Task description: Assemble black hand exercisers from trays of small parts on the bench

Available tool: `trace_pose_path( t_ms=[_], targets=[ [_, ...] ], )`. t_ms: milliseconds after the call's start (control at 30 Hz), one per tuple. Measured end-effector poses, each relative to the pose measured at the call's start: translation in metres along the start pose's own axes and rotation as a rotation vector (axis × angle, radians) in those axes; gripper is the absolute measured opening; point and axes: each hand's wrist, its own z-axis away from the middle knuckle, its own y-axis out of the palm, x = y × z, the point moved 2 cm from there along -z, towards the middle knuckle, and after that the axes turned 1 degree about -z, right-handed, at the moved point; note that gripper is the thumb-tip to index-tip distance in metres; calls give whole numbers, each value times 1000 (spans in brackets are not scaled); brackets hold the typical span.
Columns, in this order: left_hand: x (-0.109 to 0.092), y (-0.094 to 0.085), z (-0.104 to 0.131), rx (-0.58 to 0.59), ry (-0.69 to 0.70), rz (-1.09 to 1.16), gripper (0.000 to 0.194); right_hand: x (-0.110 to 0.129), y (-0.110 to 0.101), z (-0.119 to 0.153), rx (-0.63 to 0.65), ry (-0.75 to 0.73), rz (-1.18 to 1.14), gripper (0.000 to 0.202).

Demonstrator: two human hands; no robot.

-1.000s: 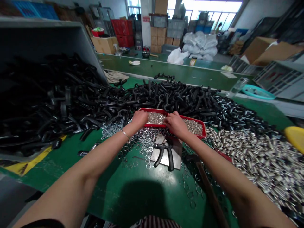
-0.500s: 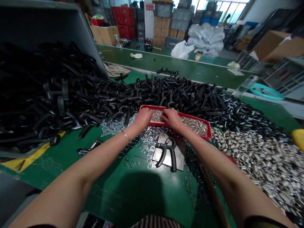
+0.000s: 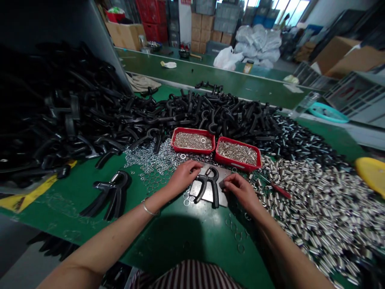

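Note:
A black hand grip strengthener [image 3: 215,188] with a spring lies on a metal plate [image 3: 204,194] in front of me. My left hand [image 3: 185,176] is at the plate's upper left, beside the strengthener, its thumb and fingertips brought together. Over the plate's right edge, my right hand [image 3: 242,192] has its fingers pinched; whatever small thing they may hold is too small to make out. Behind the plate stand two red trays, the left tray [image 3: 192,151] with tiny metal parts and the right tray [image 3: 237,163] with small metal pins.
More strengtheners [image 3: 116,192] lie at the left. Black handles [image 3: 186,110] heap across the back and spill from a grey bin [image 3: 105,36]. Metal cylinders [image 3: 303,196] cover the right, near a red-handled tool [image 3: 281,190]. Loose rings [image 3: 153,180] are scattered about.
Both hands have come back from the red trays to the two sides of the metal plate. The trays are now uncovered, and the view has shifted slightly.

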Motion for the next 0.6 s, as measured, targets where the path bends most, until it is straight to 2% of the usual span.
trace_pose_path(
  t_ms=[133, 267, 367, 467, 600],
  targets=[
    [-1, 14, 3, 35, -7, -15, 11, 0, 7, 2, -5, 11, 0, 31],
    [-5, 15, -1, 31, -36, 87, 8, 5, 15, -11, -19, -53, 124, 28],
    [-3, 11, -3, -21, -111, 147, 8, 10, 23, -19, -74, -272, 402, 21],
    [1, 8, -4, -27, -119, 135, 11, 12, 34, -25, -31, -512, 647, 19],
    [6, 8, -6, -11, -95, 72, 14, 6, 40, -28, 4, -668, 794, 20]
  ],
)
